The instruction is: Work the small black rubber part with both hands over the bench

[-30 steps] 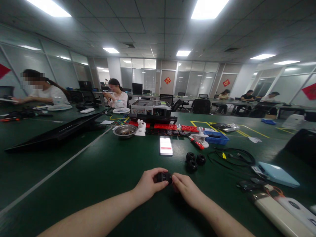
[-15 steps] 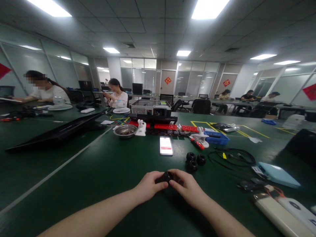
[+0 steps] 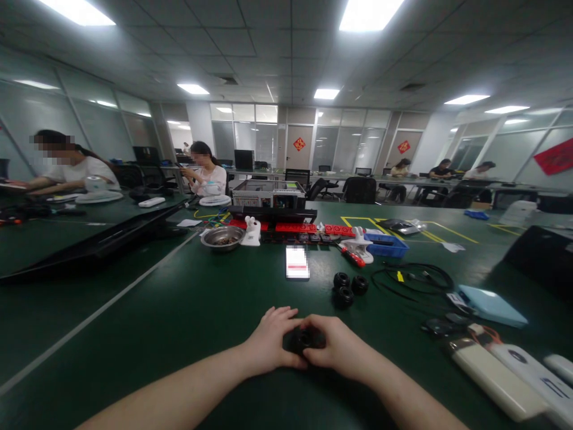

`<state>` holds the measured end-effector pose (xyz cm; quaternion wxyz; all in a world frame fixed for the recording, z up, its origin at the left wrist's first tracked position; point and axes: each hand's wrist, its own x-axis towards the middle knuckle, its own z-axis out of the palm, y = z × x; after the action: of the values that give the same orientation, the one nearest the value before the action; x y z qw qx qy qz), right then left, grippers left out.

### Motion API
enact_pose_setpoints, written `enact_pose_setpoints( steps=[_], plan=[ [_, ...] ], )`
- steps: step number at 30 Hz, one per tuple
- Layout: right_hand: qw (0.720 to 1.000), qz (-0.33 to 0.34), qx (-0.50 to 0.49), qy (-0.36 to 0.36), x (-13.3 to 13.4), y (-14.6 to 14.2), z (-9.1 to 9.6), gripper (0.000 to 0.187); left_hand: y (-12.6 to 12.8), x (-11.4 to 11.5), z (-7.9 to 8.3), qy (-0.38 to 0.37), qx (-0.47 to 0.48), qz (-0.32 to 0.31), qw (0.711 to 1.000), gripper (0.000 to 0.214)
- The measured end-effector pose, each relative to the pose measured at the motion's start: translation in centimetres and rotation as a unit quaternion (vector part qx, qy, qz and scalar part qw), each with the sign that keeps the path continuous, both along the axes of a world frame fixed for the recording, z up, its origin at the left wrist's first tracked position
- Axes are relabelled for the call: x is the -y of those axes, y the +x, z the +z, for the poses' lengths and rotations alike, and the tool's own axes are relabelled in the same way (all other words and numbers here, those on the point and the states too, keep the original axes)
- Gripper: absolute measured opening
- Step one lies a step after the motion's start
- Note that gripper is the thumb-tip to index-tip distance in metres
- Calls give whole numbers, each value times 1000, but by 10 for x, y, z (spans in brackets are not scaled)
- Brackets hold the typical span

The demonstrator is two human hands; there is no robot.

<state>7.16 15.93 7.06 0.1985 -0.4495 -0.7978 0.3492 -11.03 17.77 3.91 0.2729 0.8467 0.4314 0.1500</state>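
Observation:
A small black round part [image 3: 303, 339] sits between my two hands just above the green table [image 3: 179, 310]. My left hand [image 3: 271, 337] curls round its left side, fingers arched over the top. My right hand [image 3: 335, 343] closes on its right side with thumb and fingers. Three similar black rings [image 3: 347, 286] lie on the table a little beyond my right hand. A phone [image 3: 298, 263] lies flat further back.
Black cables [image 3: 416, 278], a light blue case [image 3: 490, 304] and white devices [image 3: 496, 373] lie at the right. A metal bowl [image 3: 222, 237], red parts [image 3: 308, 228], a blue tray [image 3: 387, 245] and a computer case [image 3: 268, 194] stand behind. Other people sit at far desks.
Both hands have drawn slightly nearer to me with the black part and closed more tightly round it. The camera has tilted a little.

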Motion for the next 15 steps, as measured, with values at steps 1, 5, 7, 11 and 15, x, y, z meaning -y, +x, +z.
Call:
enact_pose_setpoints(
  steps=[1, 5, 7, 11, 15],
  plan=[
    [1000, -1, 11, -5, 2, 2, 2, 26, 0, 1, 0, 0, -6, -7, 1000, 82],
    [996, 1, 68, -58, 16, 26, 14, 28, -1, 5, 5, 4, -53, -42, 998, 92],
    [994, -29, 78, -74, 26, 48, 16, 26, 0, 7, 9, 4, -79, -50, 996, 88],
    [987, -123, 77, -74, 33, 100, 10, 22, 0, 10, 13, 3, -97, -54, 994, 78],
    [968, -240, 61, -30, 6, 136, -5, 24, -1, 11, 12, 14, -99, -54, 994, 74]
  ],
)
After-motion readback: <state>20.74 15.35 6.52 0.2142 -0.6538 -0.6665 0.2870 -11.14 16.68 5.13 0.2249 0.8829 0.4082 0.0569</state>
